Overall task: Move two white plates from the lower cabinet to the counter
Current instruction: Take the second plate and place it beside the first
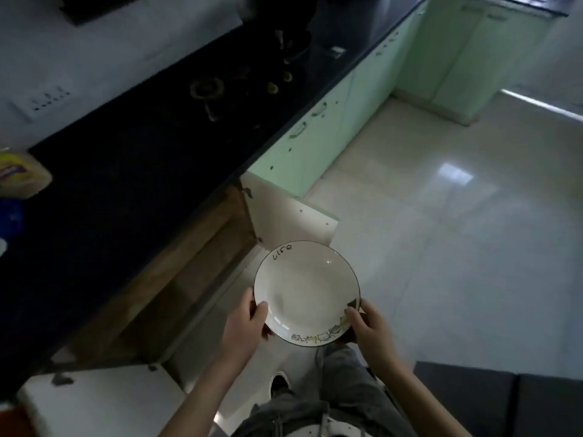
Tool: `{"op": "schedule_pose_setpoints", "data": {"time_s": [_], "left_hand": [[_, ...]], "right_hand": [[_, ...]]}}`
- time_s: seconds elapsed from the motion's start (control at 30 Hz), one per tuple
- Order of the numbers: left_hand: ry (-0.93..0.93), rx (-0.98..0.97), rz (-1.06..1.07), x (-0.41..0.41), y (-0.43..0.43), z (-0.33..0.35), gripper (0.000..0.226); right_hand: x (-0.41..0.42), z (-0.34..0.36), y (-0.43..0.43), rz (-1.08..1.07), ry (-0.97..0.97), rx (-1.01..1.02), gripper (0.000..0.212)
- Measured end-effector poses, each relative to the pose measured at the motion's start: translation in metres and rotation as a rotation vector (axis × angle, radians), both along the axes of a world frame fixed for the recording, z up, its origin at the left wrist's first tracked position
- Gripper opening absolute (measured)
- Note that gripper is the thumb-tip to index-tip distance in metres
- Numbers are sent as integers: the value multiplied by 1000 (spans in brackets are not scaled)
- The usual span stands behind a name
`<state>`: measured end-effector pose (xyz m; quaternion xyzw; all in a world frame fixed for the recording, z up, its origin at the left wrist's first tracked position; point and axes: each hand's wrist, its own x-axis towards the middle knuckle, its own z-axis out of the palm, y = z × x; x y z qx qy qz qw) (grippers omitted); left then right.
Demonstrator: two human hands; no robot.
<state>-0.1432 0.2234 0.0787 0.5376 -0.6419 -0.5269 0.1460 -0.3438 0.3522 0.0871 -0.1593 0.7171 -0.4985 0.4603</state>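
A round white plate (304, 290) with a thin dark rim, the word "life" at its far edge and a small drawing along its near edge, is held level above the floor. My left hand (249, 323) grips its left rim, thumb on top. My right hand (367, 324) grips its right rim the same way. The plate hangs in front of the open lower cabinet (176, 279), whose wooden inside is dark. The black counter (126, 178) runs above it to the left. I cannot tell whether a second plate lies under the one I see.
Two white cabinet doors stand open, one (284, 212) beyond the plate and one (104, 402) at the lower left. A gas stove (220, 89) sits further along the counter. A yellow packet (22, 178) lies at the counter's left edge. Pale green cabinets (331, 127) line the glossy tiled floor (441, 231).
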Motion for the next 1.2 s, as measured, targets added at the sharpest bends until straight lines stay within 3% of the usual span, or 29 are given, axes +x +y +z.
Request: {"op": "schedule_pose_setpoints", "data": {"time_s": [0.3, 0.37, 0.57, 0.97, 1.2], "left_hand": [[87, 85, -391, -160, -1, -9, 16], [91, 98, -420, -202, 0, -13, 7], [81, 162, -416, -329, 2, -12, 9], [30, 67, -327, -547, -108, -15, 15], [93, 97, -481, -730, -221, -8, 9]], "right_hand": [[-102, -11, 70, -355, 91, 32, 19], [-135, -19, 76, -385, 117, 72, 18], [-255, -23, 74, -384, 137, 129, 20], [-488, -34, -48, -324, 56, 34, 22], [-647, -24, -138, -446, 86, 58, 20]]}}
